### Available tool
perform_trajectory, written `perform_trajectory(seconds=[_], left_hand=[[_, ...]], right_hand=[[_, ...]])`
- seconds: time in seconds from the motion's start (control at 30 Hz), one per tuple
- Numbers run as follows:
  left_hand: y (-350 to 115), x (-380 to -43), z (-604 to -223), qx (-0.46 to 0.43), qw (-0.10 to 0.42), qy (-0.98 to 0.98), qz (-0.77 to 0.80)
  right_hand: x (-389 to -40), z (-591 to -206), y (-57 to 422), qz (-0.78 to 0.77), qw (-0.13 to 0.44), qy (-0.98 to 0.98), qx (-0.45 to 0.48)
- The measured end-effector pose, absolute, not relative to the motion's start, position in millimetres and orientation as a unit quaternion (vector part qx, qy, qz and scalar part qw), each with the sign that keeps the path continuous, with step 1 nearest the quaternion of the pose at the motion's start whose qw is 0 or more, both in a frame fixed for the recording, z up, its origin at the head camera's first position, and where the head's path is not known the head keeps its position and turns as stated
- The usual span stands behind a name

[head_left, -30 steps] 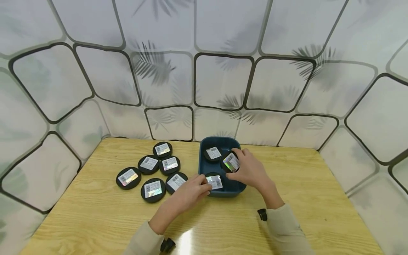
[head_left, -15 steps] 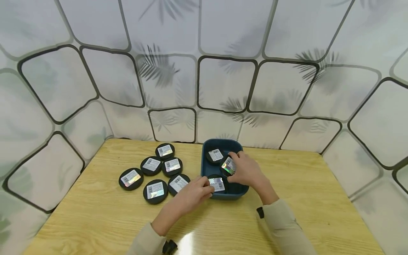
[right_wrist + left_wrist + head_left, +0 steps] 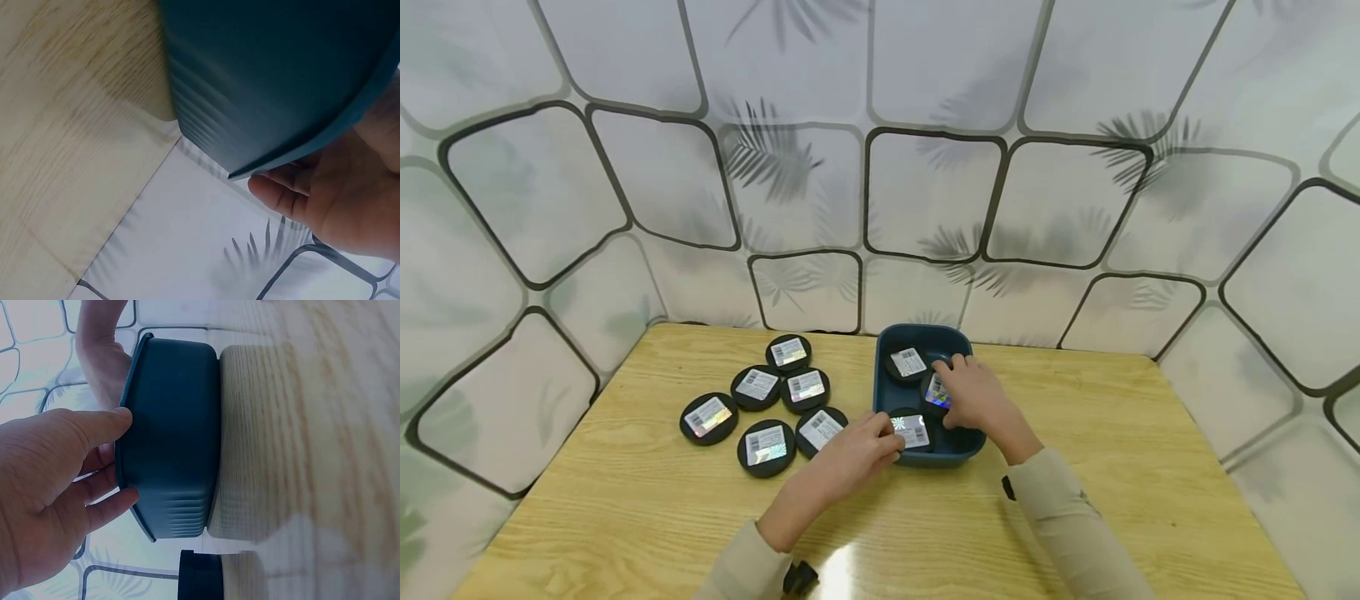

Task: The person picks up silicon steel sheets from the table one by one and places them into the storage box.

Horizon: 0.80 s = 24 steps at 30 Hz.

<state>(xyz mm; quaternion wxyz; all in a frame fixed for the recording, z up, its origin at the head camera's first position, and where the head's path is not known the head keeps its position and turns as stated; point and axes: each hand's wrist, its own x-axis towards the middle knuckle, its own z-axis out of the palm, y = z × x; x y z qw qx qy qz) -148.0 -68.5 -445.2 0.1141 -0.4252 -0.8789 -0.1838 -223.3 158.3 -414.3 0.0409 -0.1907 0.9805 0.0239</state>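
Observation:
A dark blue plastic bin [image 3: 934, 460] stands on the table, with black round discs bearing silvery labels inside. One disc [image 3: 907, 364] lies at its back left and another disc [image 3: 912, 432] at the front. My left hand [image 3: 852, 456] pinches the bin's near-left rim; the left wrist view shows the thumb outside the wall [image 3: 172, 434]. Inside the bin, my right hand [image 3: 981, 398] grips a third disc [image 3: 936, 395] by its edge, partly covering it. Bin wall hides that disc in the right wrist view, where the right hand [image 3: 340, 194] shows beyond the rim.
Left of the bin lie several more labelled discs, among them a near one [image 3: 766, 448], a leftmost one [image 3: 708, 418] and a back one [image 3: 788, 353]. The wooden table [image 3: 1097, 492] meets a patterned cloth backdrop [image 3: 932, 196] at the back and sides.
My right hand has lowered its disc into the bin, and its fingers now cover more of it. My left hand keeps its place on the rim. The head view has shifted slightly.

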Motion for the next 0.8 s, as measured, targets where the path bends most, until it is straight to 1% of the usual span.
perform_trajectory(seconds=[0.3,0.63,0.8], left_hand=[[-68,-148,-448,-0.42,0.1,-0.883,-0.185],[-68,-150,-448,-0.427,0.116,-0.877,-0.186],[-69,-150,-446,-0.426,0.109,-0.878,-0.19]], right_hand=[[-231,-420,154,0.066,0.079,0.978,-0.183],[-234,-424,158,0.033,0.092,0.978,-0.182],[-236,-426,160,0.026,0.107,0.977,-0.183]])
